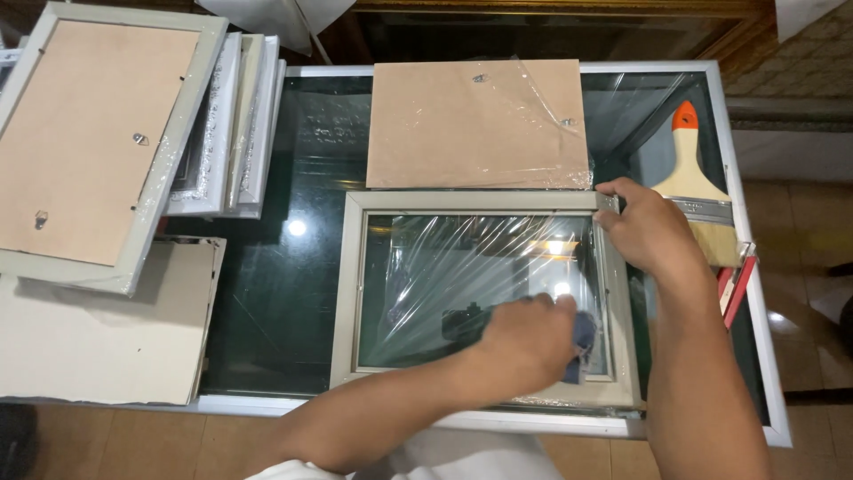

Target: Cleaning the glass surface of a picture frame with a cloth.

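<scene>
Left hand: my left hand presses a blue cloth onto the glass, fingers curled over it, at 5 o'clock inside the frame.
Picture frame: the pale grey picture frame lies flat on the glass table, clear film across its pane.
Right hand: my right hand pinches the frame's 1 o'clock corner.
Backing board: the brown backing board lies at 12 o'clock, touching the frame.
Paintbrush: a wide paintbrush sits at 2 o'clock.
Stacked frames: the stacked frames rest at 10 o'clock.

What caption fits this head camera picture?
Left hand presses a blue cloth on a picture frame while right hand grips its corner.
</scene>
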